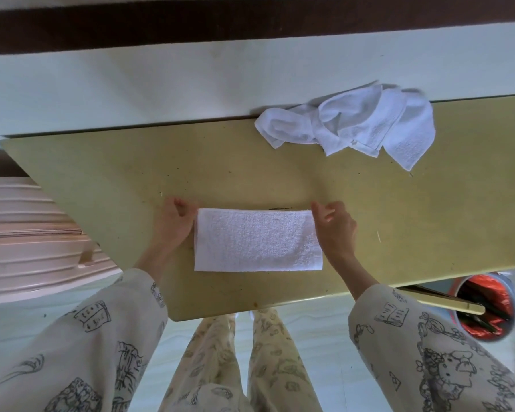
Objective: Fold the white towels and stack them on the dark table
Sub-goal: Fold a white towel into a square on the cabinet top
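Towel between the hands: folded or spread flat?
Folded, apparently. The towel lies as a neat rectangle with a rounded, doubled far edge; left hand and right hand are at its far corners.

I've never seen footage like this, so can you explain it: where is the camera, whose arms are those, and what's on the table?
There is no machine here. The camera sits on a person's head and looks forward and down, so you see their own arms, patterned sleeves and legs from above.

The left hand and the right hand sit at the two short ends of a folded towel, fingers at its far corners. Whether the fingers actually pinch the cloth is hard to tell. The towel lies flat on a yellowish table.

At the far right edge lies a heap of unfolded white towels.

A bin with a red liner stands on the floor at the right.
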Demonstrator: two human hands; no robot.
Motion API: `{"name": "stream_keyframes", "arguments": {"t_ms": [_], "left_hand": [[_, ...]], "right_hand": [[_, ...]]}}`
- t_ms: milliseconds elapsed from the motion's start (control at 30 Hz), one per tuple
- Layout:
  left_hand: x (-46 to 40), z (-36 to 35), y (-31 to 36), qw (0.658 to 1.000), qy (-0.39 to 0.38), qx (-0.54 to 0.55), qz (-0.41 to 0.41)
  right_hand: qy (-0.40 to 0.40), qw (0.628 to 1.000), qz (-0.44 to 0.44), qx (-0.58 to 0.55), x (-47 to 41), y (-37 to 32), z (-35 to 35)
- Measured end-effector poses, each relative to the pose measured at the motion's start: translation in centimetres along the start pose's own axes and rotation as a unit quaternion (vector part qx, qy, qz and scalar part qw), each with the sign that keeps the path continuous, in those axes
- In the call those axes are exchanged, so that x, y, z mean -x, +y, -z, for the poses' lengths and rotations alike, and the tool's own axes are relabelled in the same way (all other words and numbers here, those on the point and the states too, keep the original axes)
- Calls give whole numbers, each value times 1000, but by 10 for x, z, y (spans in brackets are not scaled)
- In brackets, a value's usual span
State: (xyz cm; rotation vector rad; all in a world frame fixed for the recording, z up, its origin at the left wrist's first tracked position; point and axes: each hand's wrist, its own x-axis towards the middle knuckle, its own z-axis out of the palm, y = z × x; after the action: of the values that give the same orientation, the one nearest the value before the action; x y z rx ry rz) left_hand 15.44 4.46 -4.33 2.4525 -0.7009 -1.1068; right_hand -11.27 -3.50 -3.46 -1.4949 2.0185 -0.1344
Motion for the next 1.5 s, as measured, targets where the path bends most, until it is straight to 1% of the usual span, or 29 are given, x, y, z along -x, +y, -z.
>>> {"name": "stream_keyframes", "arguments": {"t_ms": [33,67,100,133,167,200,267,333,433,500,533,600,667,767,833,900,933,1000,1067,1167,1233,1300,1433,1500], "left_hand": [[5,4,-5,999,36,-29,-9],[11,7,-10,993,83,-70,-40],[19,5,-14,980,131,-116,-93],[30,-2,-17,961,163,-158,-161],[41,-12,-17,940,175,-180,-229],[52,-25,-16,924,163,-192,-287],[64,-55,-14,898,100,-217,-368],[62,-82,-14,885,57,-254,-386],[40,-93,-24,877,45,-305,-370],[28,-86,-41,859,52,-346,-374],[25,-79,-48,856,63,-358,-368],[20,-65,-62,864,85,-367,-334],[17,-54,-72,879,89,-365,-294],[16,-40,-81,918,96,-312,-227],[23,-34,-78,937,131,-255,-200],[33,-36,-65,942,189,-216,-173],[37,-39,-56,949,207,-197,-136],[40,-47,-38,967,189,-167,-36],[40,-53,-26,976,168,-138,22],[40,-57,-19,981,156,-105,39],[43,-55,-15,984,155,-87,19],[48,-52,-12,989,144,-33,1],[52,-46,-14,990,123,62,34],[53,-45,-14,990,119,69,42]], "right_hand": [[32,999,33,22,5,2,2],[60,994,82,39,12,5,3],[81,985,147,48,21,9,1],[94,969,220,57,29,12,-4],[98,950,289,70,39,16,-13],[83,932,344,81,47,18,-25],[31,913,398,86,60,16,-53],[11,911,400,102,60,14,-76],[29,911,383,152,40,26,-87],[38,899,388,198,29,39,-84],[40,893,389,221,26,42,-81],[37,889,381,250,26,44,-79],[29,889,373,264,28,42,-79],[22,889,361,280,29,41,-78],[16,889,357,286,29,40,-77],[9,887,355,294,29,38,-76],[5,887,355,296,30,38,-75],[1,887,353,299,29,38,-75],[0,887,351,302,29,38,-76],[0,885,355,300,29,38,-76],[-1,885,357,298,29,39,-76],[2,886,358,293,29,39,-76],[5,886,361,290,30,39,-76],[5,886,363,289,30,39,-75]]}}
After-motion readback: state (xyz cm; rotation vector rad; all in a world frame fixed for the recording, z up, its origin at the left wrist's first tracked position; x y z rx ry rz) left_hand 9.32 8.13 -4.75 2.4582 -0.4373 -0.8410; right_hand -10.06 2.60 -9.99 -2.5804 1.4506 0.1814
